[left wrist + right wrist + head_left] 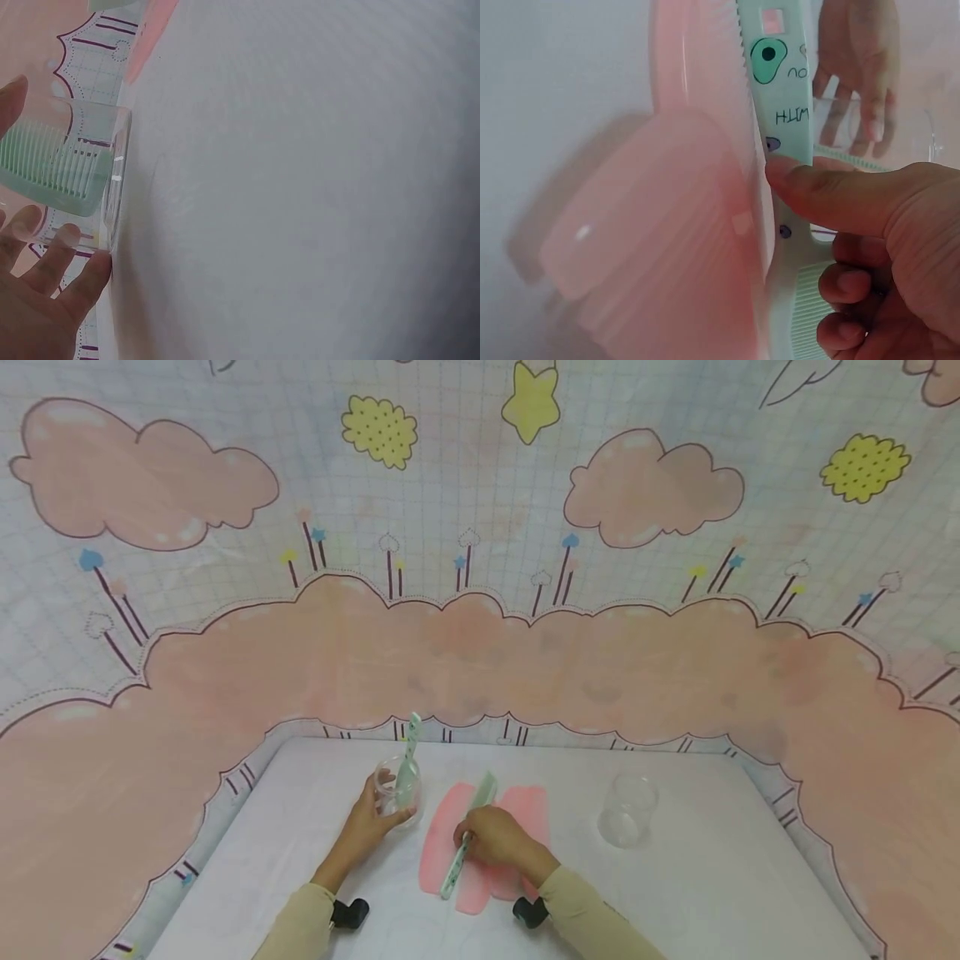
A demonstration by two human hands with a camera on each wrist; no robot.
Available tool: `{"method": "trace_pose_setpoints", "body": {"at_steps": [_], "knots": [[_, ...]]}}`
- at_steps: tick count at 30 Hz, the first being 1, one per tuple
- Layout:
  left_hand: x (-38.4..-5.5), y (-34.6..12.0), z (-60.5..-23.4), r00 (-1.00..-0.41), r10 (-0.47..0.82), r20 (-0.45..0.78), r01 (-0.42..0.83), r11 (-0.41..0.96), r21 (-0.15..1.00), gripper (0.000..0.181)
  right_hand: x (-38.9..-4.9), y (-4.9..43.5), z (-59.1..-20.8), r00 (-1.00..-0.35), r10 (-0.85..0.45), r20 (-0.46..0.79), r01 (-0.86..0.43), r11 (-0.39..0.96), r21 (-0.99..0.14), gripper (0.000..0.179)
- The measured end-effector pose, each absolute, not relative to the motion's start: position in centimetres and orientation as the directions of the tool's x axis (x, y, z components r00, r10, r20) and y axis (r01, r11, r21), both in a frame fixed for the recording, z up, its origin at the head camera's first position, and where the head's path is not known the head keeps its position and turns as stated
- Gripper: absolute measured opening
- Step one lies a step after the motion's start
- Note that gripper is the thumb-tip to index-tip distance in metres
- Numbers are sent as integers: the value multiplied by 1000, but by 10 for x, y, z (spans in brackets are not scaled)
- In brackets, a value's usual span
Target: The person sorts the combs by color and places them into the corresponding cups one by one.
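My left hand (366, 820) grips a clear cup (387, 804) around its side. A pale green comb (411, 752) leans inside it, handle up past the rim, with its teeth (56, 161) visible through the wall in the left wrist view. My right hand (498, 835) pinches a second pale green comb (452, 878), whose handle carries an avocado print and lettering (769, 60), thumb along one side and fingers curled on the other. Beneath that hand several pink plastic pieces (444, 839) lie on the table; one shows comb-like ridges (675, 277) in the right wrist view.
Another clear cup (628, 814) stands on the right of the white-covered table (712, 860). Behind the table hangs a cloth (465, 660) printed with clouds and stars. Black wrist-camera mounts (349, 914) sit at both sleeves.
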State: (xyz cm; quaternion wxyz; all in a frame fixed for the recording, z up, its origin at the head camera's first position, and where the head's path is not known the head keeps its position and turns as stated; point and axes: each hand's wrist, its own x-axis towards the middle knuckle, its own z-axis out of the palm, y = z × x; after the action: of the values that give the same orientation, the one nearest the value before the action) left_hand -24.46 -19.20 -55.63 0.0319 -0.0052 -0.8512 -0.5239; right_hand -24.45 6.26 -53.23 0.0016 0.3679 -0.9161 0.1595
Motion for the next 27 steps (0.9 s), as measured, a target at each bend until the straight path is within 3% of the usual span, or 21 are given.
{"method": "trace_pose_setpoints", "body": {"at_steps": [8,13,21,27], "knots": [[-248,-191,-552,-998,-23,56,40,454,890,87,-246,63,-522,-704,-709,41,-702,686,-194,23],[-250,-191,-550,-999,-26,45,28,457,889,87,-249,64,-516,-674,-736,67,-737,662,-138,22],[-250,-189,-546,-999,-33,25,7,466,885,90,-253,67,-504,-641,-717,273,-757,649,-73,14],[-252,-189,-548,-999,-37,40,17,472,881,90,-259,71,-496,-630,-641,439,-745,659,-107,10]]}}
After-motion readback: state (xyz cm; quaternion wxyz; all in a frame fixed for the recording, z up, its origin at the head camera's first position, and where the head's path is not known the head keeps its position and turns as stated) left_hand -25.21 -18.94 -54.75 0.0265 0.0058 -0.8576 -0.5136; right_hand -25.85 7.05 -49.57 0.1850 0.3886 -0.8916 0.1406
